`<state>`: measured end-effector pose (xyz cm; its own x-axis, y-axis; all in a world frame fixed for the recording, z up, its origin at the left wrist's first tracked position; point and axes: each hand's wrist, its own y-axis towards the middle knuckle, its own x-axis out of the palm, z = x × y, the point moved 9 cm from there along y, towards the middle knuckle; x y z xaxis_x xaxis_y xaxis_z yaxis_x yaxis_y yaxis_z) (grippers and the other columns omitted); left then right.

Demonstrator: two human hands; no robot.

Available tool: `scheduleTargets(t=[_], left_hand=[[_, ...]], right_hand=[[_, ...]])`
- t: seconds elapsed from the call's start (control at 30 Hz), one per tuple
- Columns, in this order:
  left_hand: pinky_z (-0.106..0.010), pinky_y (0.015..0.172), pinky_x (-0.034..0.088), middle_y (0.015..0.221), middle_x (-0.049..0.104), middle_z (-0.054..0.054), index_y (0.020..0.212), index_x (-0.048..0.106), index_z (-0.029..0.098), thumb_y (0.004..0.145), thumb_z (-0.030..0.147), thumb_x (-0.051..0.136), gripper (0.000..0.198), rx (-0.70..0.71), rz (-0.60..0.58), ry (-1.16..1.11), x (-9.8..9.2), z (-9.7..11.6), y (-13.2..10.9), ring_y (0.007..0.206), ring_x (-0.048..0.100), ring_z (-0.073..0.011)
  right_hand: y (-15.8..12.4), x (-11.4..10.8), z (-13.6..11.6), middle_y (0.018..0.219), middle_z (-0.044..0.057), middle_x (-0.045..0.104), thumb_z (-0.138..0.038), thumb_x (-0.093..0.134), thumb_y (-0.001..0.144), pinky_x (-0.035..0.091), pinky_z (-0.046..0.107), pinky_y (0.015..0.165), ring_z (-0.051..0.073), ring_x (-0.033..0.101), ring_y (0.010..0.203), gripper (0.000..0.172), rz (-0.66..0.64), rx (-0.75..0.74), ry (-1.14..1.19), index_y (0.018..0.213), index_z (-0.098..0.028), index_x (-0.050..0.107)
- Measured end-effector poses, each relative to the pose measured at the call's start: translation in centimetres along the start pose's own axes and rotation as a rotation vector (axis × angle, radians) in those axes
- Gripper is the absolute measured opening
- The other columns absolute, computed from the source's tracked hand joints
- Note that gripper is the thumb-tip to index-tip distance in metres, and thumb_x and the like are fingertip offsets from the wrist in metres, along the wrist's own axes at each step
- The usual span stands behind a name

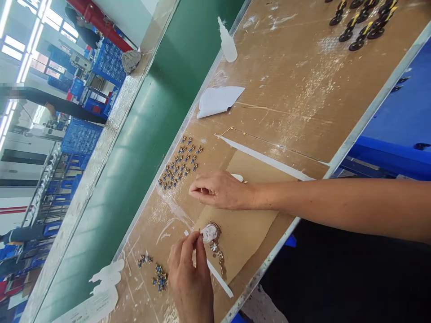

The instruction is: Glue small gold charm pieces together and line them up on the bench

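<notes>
My left hand (191, 278) is closed in a pinch, thumb and forefinger together at a tiny dark piece I cannot make out. Its fingertips are beside a small round dish (210, 233) with white paste. My right hand (220, 190) hovers over the brown paper sheet (251, 220), fingers curled together; what they hold, if anything, is hidden. Beyond it stand several small blue-and-gold figures (178, 163) in rows. More such figures (160, 278) lie in a loose pile left of my left hand. Shiny residue (218, 255) trails from the dish.
White squeeze bottles (228, 42) (107, 273) and a white paper scrap (218, 101) lie along the far edge. Black parts with yellow sticks (365, 27) stand at upper right. A green belt (161, 98) runs beyond the bench. Other people and blue baskets (81, 139) are behind.
</notes>
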<state>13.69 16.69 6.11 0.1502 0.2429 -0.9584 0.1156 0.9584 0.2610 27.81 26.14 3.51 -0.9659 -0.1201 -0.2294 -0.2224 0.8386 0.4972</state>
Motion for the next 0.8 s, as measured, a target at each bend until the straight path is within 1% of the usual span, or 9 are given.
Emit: scheduleTargets(t=[0.17,0.27,0.3,0.37,0.5,0.57,0.67,0.73,0.8], left_hand=[[-0.029,0.072,0.047,0.083,0.066,-0.003,0.087,0.067,0.022,0.087,0.037,0.050,0.022,0.043,-0.010,-0.015,-0.3,0.8,0.4,0.077,0.062,-0.0163],[-0.028,0.073,0.048,0.082,0.066,-0.003,0.086,0.068,0.023,0.085,0.038,0.052,0.022,-0.028,0.034,-0.066,-1.5,0.3,0.1,0.076,0.063,-0.0162],[-0.029,0.073,0.049,0.083,0.067,-0.003,0.086,0.068,0.024,0.083,0.040,0.054,0.022,-0.094,0.050,-0.086,-1.9,-0.4,-0.3,0.077,0.063,-0.0164],[-0.029,0.073,0.049,0.084,0.068,-0.003,0.085,0.068,0.025,0.079,0.045,0.058,0.024,-0.303,0.117,-0.113,-2.8,-2.7,-2.0,0.077,0.064,-0.0175],[-0.032,0.076,0.051,0.082,0.070,-0.003,0.085,0.069,0.024,0.069,0.054,0.063,0.034,-0.749,0.349,-0.172,-3.6,-7.7,-8.1,0.082,0.065,-0.0205],[-0.033,0.080,0.051,0.082,0.070,-0.003,0.083,0.068,0.023,0.065,0.055,0.066,0.037,-0.900,0.397,-0.244,-2.6,-9.4,-11.2,0.084,0.065,-0.0214],[-0.032,0.081,0.052,0.083,0.070,-0.003,0.082,0.068,0.021,0.058,0.053,0.071,0.040,-1.083,0.393,-0.412,-0.2,-11.0,-14.6,0.085,0.065,-0.0217],[-0.033,0.084,0.051,0.083,0.070,-0.003,0.081,0.067,0.020,0.056,0.051,0.073,0.041,-1.152,0.381,-0.514,1.1,-11.2,-16.0,0.086,0.065,-0.0218],[-0.034,0.088,0.050,0.082,0.070,-0.003,0.080,0.067,0.019,0.055,0.051,0.073,0.040,-1.176,0.371,-0.550,1.7,-11.1,-16.5,0.088,0.065,-0.0224]], right_hand=[[0.0,-0.2,-0.1,0.078,0.002,0.063,-0.015,0.047,0.086,0.038,0.023,0.069,0.010,0.053,0.073,0.016,0.023,-0.009,0.002,0.075,-0.015,0.059],[-0.1,-0.6,-0.3,0.076,0.001,0.062,-0.014,0.048,0.086,0.038,0.022,0.068,0.009,0.052,0.071,0.016,0.060,-0.031,0.009,0.075,-0.014,0.059],[-0.1,-0.7,-0.4,0.075,0.001,0.061,-0.014,0.048,0.086,0.037,0.022,0.067,0.009,0.051,0.069,0.016,0.073,-0.034,0.015,0.075,-0.014,0.059],[-0.1,-0.9,-0.4,0.072,0.000,0.059,-0.015,0.047,0.086,0.037,0.021,0.064,0.008,0.049,0.065,0.016,0.090,-0.033,0.024,0.075,-0.014,0.059],[-0.3,-0.9,-1.0,0.068,-0.001,0.055,-0.015,0.047,0.087,0.036,0.021,0.062,0.008,0.047,0.063,0.017,0.091,-0.059,0.022,0.074,-0.015,0.058],[-0.4,-0.7,-1.3,0.068,-0.001,0.055,-0.013,0.046,0.087,0.036,0.022,0.062,0.008,0.047,0.062,0.018,0.086,-0.087,0.022,0.072,-0.015,0.058],[-0.6,-0.1,-1.4,0.066,-0.001,0.053,-0.013,0.047,0.087,0.036,0.024,0.061,0.009,0.046,0.062,0.020,0.065,-0.096,0.013,0.070,-0.017,0.056],[-0.7,0.2,-1.2,0.064,-0.002,0.051,-0.015,0.048,0.087,0.037,0.025,0.060,0.010,0.044,0.060,0.020,0.052,-0.079,0.003,0.069,-0.019,0.055],[-0.8,0.5,-0.8,0.063,-0.002,0.051,-0.017,0.048,0.087,0.037,0.026,0.059,0.010,0.044,0.059,0.020,0.044,-0.059,-0.001,0.068,-0.021,0.055]])
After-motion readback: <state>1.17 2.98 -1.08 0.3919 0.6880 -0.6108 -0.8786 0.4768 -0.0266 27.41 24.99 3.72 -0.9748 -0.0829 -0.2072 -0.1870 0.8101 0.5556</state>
